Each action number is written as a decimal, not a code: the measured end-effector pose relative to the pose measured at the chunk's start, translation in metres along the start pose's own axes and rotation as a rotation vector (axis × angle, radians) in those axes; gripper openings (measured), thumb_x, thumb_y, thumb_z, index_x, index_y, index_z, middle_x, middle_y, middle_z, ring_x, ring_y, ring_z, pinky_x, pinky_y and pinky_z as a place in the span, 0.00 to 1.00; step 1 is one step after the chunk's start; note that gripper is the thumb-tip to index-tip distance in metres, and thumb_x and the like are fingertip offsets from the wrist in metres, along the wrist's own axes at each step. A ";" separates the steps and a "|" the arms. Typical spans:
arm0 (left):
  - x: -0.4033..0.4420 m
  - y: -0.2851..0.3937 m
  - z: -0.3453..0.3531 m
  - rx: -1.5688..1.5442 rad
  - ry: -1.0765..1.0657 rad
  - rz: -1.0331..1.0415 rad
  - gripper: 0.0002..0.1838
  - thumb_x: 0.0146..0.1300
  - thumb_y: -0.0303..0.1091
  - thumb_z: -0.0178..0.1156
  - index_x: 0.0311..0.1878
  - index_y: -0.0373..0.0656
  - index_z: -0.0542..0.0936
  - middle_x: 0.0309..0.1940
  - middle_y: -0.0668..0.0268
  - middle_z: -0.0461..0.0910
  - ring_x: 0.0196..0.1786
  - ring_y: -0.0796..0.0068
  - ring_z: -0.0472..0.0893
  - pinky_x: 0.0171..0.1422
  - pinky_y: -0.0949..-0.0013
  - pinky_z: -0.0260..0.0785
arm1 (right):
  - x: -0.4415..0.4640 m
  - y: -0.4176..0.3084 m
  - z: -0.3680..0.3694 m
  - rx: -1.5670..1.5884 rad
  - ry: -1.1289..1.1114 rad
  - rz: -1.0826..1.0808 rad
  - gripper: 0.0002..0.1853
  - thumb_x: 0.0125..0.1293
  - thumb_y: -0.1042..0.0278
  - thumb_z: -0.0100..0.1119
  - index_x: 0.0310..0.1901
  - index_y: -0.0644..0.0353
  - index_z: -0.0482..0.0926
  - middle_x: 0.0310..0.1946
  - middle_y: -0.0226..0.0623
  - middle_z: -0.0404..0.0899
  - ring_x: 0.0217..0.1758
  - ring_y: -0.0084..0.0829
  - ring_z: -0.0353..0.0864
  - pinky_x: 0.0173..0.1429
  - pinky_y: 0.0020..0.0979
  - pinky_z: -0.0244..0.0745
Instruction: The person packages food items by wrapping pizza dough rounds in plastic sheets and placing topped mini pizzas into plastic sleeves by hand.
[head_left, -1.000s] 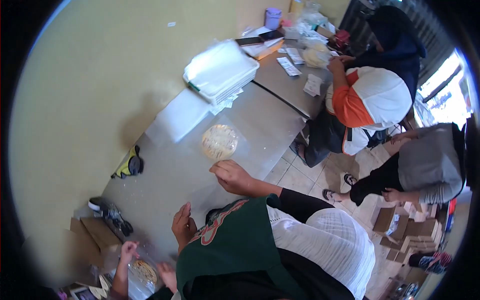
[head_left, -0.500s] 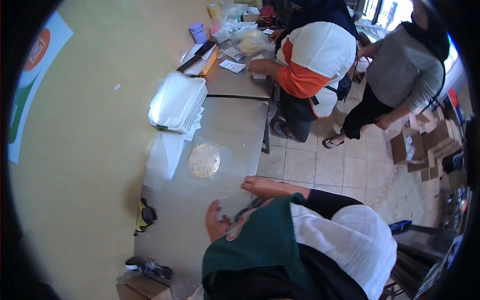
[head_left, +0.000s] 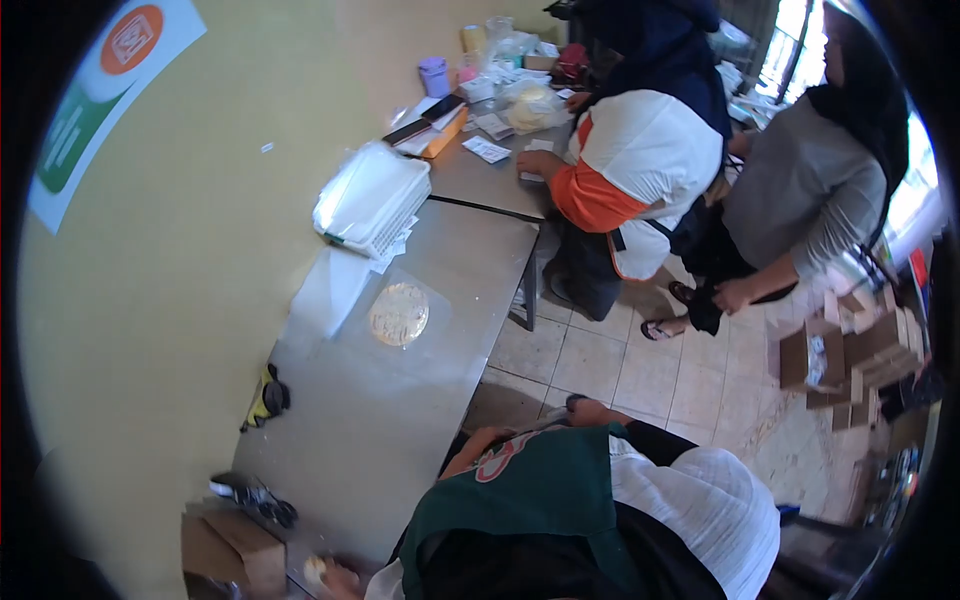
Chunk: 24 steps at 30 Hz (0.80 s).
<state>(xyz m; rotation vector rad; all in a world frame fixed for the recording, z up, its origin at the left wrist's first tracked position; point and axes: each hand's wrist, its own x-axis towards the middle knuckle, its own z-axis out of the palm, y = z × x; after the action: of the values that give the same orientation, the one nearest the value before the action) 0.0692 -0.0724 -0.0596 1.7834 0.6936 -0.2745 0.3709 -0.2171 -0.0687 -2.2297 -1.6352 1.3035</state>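
At the table's near edge, part of my left hand (head_left: pixel 478 444) and forearm shows, but the green apron hides the fingers. My right hand (head_left: pixel 592 411) is in front of the apron with its fingers curled beside a small dark object (head_left: pixel 574 402), too blurred to name. A greyish piece shows between the two hands. Beyond them, a flat round pale disc (head_left: pixel 399 314) lies on a clear plastic sheet (head_left: pixel 437 330) on the grey table (head_left: pixel 370 420), apart from both hands.
A white basket (head_left: pixel 395 215) of clear sheets stands by the wall. Black-and-yellow goggles (head_left: pixel 268 398), a dark tool (head_left: pixel 252 498) and a cardboard box (head_left: pixel 235 550) lie nearer. Another person's hand (head_left: pixel 338 578) holds something pale. Two co-workers stand beyond; boxes (head_left: pixel 812 355) are on the right.
Both my hands have drawn back from over the table toward my body, the right one moving rightward and down. Another person's hand has appeared at bottom left. The view has shifted.
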 end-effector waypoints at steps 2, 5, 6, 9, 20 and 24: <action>-0.094 -0.040 -0.010 -0.021 0.446 -0.106 0.11 0.56 0.28 0.51 0.41 0.40 0.77 0.33 0.54 0.78 0.37 0.57 0.77 0.42 0.60 0.68 | 0.036 0.023 0.000 -0.098 -0.142 -0.103 0.20 0.58 0.53 0.52 0.41 0.64 0.76 0.39 0.51 0.78 0.45 0.48 0.78 0.49 0.43 0.72; -0.224 -0.078 -0.020 0.056 1.080 -0.220 0.06 0.55 0.25 0.52 0.36 0.39 0.76 0.26 0.53 0.76 0.30 0.56 0.75 0.36 0.58 0.68 | 0.085 0.022 -0.009 -0.212 -0.372 -0.235 0.28 0.52 0.43 0.58 0.41 0.64 0.78 0.43 0.51 0.78 0.48 0.45 0.77 0.49 0.42 0.71; -0.244 -0.080 -0.025 0.159 1.163 -0.249 0.05 0.55 0.24 0.52 0.34 0.38 0.76 0.23 0.53 0.75 0.28 0.56 0.74 0.34 0.57 0.68 | 0.093 0.022 -0.012 -0.260 -0.457 -0.276 0.28 0.53 0.44 0.58 0.41 0.64 0.78 0.43 0.50 0.78 0.48 0.45 0.77 0.49 0.41 0.71; -0.230 -0.027 -0.065 0.734 0.980 -0.405 0.10 0.56 0.30 0.50 0.39 0.38 0.76 0.36 0.56 0.75 0.42 0.57 0.74 0.45 0.60 0.68 | 0.107 0.032 -0.020 -0.353 -0.595 -0.340 0.27 0.53 0.45 0.58 0.42 0.64 0.78 0.43 0.50 0.78 0.48 0.44 0.77 0.49 0.40 0.71; -0.002 -0.007 0.191 -0.078 0.856 -0.365 0.12 0.51 0.27 0.52 0.39 0.37 0.76 0.38 0.53 0.76 0.44 0.54 0.75 0.48 0.59 0.68 | 0.102 0.083 -0.023 -0.435 -0.750 -0.366 0.23 0.56 0.51 0.58 0.43 0.65 0.76 0.43 0.48 0.77 0.46 0.40 0.77 0.48 0.37 0.72; 0.052 0.010 0.266 -0.205 0.850 -0.291 0.12 0.48 0.25 0.53 0.39 0.36 0.76 0.37 0.52 0.77 0.43 0.52 0.76 0.47 0.58 0.68 | 0.092 0.096 -0.024 -0.390 -0.722 -0.387 0.22 0.57 0.53 0.59 0.44 0.65 0.75 0.43 0.47 0.77 0.46 0.39 0.77 0.48 0.35 0.72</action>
<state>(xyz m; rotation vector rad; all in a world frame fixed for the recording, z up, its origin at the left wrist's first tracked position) 0.1586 -0.3056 -0.1652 1.5608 1.5252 0.3867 0.4637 -0.1739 -0.1559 -1.5072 -2.5855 1.9214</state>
